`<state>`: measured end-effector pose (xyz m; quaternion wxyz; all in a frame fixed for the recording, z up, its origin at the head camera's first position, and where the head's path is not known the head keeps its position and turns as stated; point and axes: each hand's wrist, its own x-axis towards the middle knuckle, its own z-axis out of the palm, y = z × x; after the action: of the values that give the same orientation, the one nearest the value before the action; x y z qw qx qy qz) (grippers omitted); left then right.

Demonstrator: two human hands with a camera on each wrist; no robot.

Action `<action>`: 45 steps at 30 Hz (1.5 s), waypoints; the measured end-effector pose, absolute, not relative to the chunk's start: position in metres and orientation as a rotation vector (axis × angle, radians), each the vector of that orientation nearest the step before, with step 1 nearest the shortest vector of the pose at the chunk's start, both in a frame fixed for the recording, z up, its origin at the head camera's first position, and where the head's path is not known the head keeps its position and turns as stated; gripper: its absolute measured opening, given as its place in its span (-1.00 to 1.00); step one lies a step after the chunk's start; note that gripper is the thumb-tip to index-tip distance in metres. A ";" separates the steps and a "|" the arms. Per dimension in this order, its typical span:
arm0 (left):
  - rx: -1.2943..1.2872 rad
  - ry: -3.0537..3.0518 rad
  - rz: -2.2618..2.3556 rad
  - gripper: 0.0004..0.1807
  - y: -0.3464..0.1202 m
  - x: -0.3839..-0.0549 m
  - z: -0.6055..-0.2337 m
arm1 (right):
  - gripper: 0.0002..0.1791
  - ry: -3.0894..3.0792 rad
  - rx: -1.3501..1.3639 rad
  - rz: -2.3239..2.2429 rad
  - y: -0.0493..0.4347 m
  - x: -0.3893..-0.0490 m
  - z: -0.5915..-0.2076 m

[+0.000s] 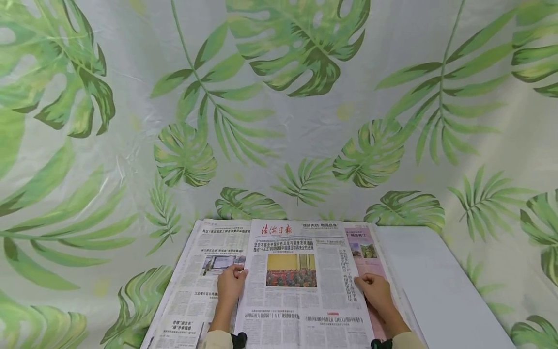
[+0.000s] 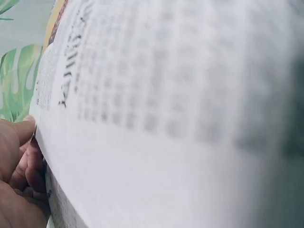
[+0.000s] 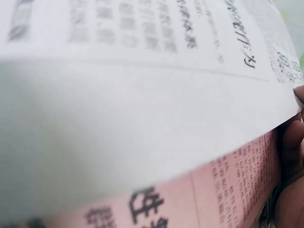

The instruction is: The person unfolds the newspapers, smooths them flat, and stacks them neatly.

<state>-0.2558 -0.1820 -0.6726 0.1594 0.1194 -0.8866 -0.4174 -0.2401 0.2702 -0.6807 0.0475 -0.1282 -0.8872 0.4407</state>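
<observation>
A newspaper with a red masthead and a photo of a seated crowd faces me in the head view. My left hand pinches its left edge between thumb and fingers. On the opposite side, my right hand pinches the right edge. Up close in the left wrist view, the thumb presses the sheet's margin, fingers curled behind. In the right wrist view the lifted sheet stands apart from a pink printed page below it, with fingertips at the far right.
Under the held newspaper lies an opened newspaper spread, its left page grey with photos and its right page partly pink. A white board or tabletop extends at the right. Leaf-patterned cloth covers the background and both sides.
</observation>
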 end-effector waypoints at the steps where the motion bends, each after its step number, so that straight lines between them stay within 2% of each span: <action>1: 0.344 -2.524 -1.194 -0.86 -0.183 -0.255 -0.673 | -0.74 -2.701 -0.391 1.359 0.270 -0.240 -0.680; 5: 0.339 -2.499 -1.250 -0.90 -0.188 -0.254 -0.675 | -0.69 -2.686 -0.379 1.397 0.268 -0.240 -0.679; 11: 0.194 -2.522 -1.335 -0.83 -0.194 -0.249 -0.682 | -0.55 -2.693 -0.350 1.487 0.267 -0.238 -0.678; 18: 0.096 -2.572 -1.279 -0.84 -0.196 -0.248 -0.682 | -0.47 -2.760 -0.183 1.471 0.271 -0.234 -0.674; 23: 0.061 -2.595 -1.290 -0.84 -0.199 -0.246 -0.679 | -0.38 -2.809 -0.151 1.491 0.270 -0.222 -0.669; 31: -0.015 -2.646 -1.306 -0.73 -0.201 -0.245 -0.678 | -0.26 -2.765 -0.147 1.719 0.268 -0.200 -0.664; 45: -0.025 -2.666 -1.298 -0.70 -0.201 -0.243 -0.680 | -0.45 -2.659 -0.196 1.929 0.278 -0.163 -0.663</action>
<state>-0.2430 -0.2005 -0.6796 0.0879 -0.0084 -0.8955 -0.4361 -0.1631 0.2776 -0.6633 -0.0745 -0.0594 -0.8057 0.5846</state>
